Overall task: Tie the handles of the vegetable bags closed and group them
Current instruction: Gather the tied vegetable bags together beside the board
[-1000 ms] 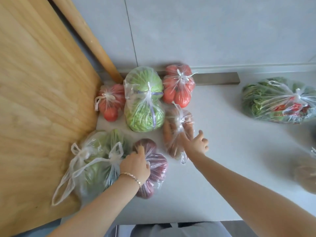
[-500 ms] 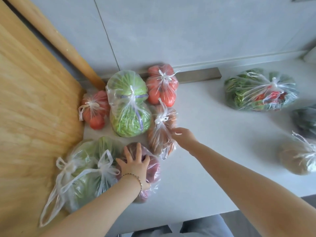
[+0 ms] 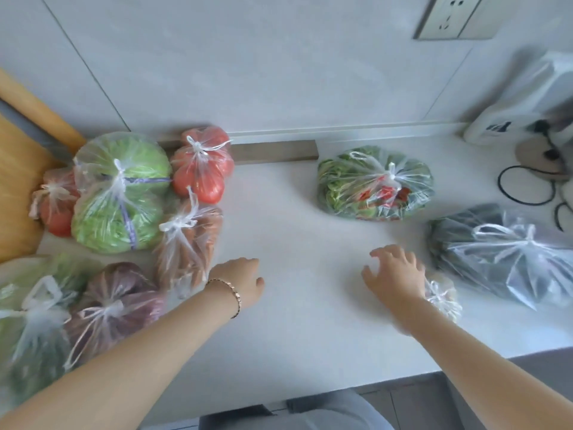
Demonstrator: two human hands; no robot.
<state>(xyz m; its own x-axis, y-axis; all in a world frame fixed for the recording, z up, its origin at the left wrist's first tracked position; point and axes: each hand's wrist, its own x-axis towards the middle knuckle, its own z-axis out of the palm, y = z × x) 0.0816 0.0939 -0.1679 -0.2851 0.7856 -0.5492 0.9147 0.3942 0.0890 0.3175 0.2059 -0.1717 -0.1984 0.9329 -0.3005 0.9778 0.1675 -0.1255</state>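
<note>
A wooden board [image 3: 15,187] is closing off the left edge of the white counter [image 3: 294,218]; six knotted bags are crowding against it. A leafy green bag [image 3: 31,321] and a purple onion bag [image 3: 114,302] are lying nearest the front edge; a small tomato bag [image 3: 54,200], a cabbage bag [image 3: 119,193], a carrot bag [image 3: 189,243] and a second tomato bag [image 3: 203,167] are sitting toward the wall. The left hand [image 3: 242,282] is reaching in just beside the carrot bag, fingers relaxed and holding nothing; a broad bare stretch of counter is lying between the two hands. The right hand [image 3: 397,276] is spreading its fingers, gripping nothing, with a small pale bag [image 3: 443,297] just beside its wrist; a bag of greens and red peppers [image 3: 375,184] is sitting apart near the wall; a dark bag [image 3: 508,252] is lying toward the right edge, below a white appliance [image 3: 527,97] in the back corner.
</note>
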